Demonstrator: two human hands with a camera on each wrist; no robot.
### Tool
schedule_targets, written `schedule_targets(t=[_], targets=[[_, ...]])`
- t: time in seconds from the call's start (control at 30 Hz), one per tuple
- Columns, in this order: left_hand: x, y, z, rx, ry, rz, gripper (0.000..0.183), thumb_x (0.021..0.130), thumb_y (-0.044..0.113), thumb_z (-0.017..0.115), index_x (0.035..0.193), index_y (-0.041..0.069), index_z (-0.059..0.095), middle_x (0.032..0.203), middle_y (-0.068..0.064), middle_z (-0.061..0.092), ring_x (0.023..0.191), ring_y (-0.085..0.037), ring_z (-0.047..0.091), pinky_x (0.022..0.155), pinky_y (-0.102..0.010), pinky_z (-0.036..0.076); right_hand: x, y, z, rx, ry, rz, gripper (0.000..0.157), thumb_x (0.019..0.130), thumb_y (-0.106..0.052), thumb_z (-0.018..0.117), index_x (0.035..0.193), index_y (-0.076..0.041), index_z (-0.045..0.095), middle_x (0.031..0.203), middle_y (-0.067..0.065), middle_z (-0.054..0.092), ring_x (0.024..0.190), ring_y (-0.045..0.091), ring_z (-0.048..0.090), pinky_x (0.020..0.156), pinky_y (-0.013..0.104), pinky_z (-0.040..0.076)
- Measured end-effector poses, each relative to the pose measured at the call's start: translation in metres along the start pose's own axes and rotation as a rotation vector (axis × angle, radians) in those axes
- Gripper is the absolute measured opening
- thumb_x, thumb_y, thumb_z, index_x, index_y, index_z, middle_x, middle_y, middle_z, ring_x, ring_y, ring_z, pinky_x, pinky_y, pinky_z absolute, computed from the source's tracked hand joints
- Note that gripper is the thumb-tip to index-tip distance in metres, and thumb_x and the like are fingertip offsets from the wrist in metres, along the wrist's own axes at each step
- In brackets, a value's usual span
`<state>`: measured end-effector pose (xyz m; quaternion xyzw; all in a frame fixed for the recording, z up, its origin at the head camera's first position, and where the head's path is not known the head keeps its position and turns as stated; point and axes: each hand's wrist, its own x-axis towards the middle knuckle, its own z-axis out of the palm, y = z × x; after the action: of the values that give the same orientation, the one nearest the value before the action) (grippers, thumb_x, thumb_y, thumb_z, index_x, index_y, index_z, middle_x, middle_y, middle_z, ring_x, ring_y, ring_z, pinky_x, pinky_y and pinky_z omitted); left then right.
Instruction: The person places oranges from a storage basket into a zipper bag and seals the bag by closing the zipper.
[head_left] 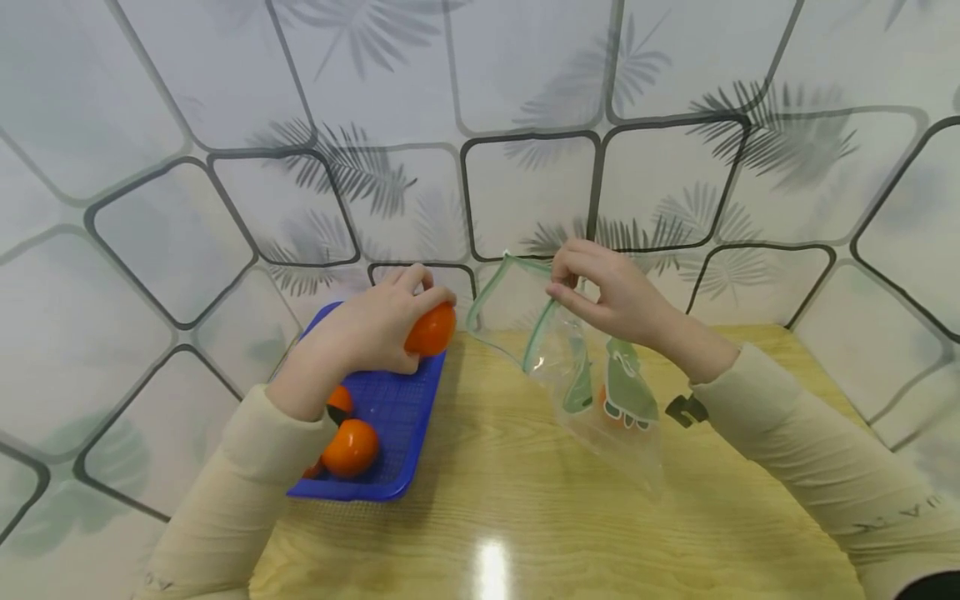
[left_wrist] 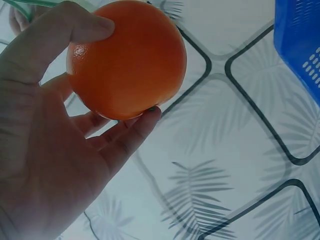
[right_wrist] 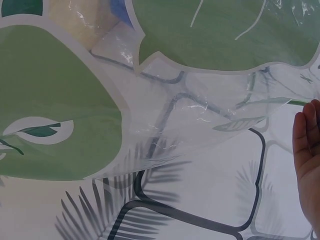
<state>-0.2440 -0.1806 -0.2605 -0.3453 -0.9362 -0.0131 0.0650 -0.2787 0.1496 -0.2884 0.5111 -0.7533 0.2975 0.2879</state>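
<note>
My left hand (head_left: 371,325) holds an orange (head_left: 432,330) above the far end of a blue basket. In the left wrist view, the thumb lies across the orange (left_wrist: 132,60) and the fingers curl beneath it. The right hand (head_left: 618,292) pinches the rim of a clear zip bag (head_left: 555,375) with a green seal and green printed pictures. Its mouth gapes toward the left hand. Something orange (head_left: 609,408) shows through the bag, partly hidden by the print. In the right wrist view, the bag's plastic (right_wrist: 165,120) fills much of the picture.
The blue basket (head_left: 423,425) stands on the left of the wooden table (head_left: 487,467). Several oranges (head_left: 351,448) lie in its near end, partly behind the left sleeve. A wall covering (head_left: 532,200) with leaf prints rises behind the table.
</note>
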Motion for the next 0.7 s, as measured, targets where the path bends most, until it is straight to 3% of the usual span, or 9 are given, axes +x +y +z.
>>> schedule_targets(t=[0.37, 0.7], targets=[[-0.005, 0.020, -0.015, 0.054, 0.109, 0.106, 0.079, 0.070, 0.005, 0.086, 0.143, 0.019, 0.059, 0.135, -0.014, 0.050, 0.116, -0.032, 0.053, 0.085, -0.044, 0.058, 0.000, 0.001, 0.000, -0.002, 0.009, -0.009, 0.015, 0.101, -0.010, 0.070, 0.090, -0.006, 0.062, 0.091, 0.007, 0.061, 0.083, 0.012, 0.056, 0.078, 0.018, 0.046], [-0.005, 0.036, -0.021, 0.087, 0.216, 0.185, 0.080, 0.070, 0.005, 0.088, 0.142, 0.022, 0.059, 0.137, -0.013, 0.051, 0.119, -0.033, 0.056, 0.083, -0.047, 0.061, 0.000, -0.001, 0.000, 0.002, 0.007, 0.006, 0.013, 0.095, 0.000, 0.073, 0.090, -0.006, 0.063, 0.092, 0.007, 0.062, 0.084, 0.012, 0.056, 0.078, 0.019, 0.046]])
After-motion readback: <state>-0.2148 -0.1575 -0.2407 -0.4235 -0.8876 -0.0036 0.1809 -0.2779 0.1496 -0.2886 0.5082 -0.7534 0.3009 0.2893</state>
